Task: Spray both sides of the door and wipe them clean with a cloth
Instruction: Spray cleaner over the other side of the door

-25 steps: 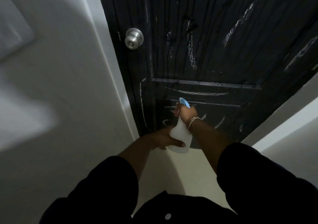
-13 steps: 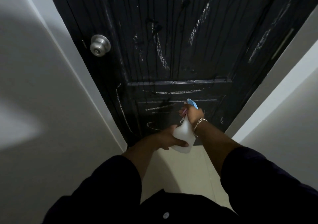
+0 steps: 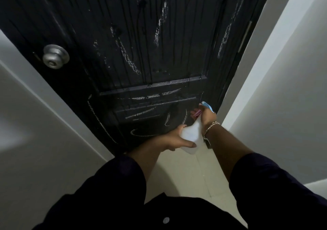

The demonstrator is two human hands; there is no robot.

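Dim hallway, pale walls. Black panelled wooden door (image 3: 134, 40) streaked with runs and foam: this face is sprayed. Your right hand (image 3: 207, 115) curls round the trigger neck of the translucent white spray bottle (image 3: 192, 134); your left hand (image 3: 174, 139) cups its base. No cloth visible; wiping and the far side remain.

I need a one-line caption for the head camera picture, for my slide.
Both hands hold a spray bottle low against the wet, chalk-marked black door: right hand at the trigger, left hand supporting the base.
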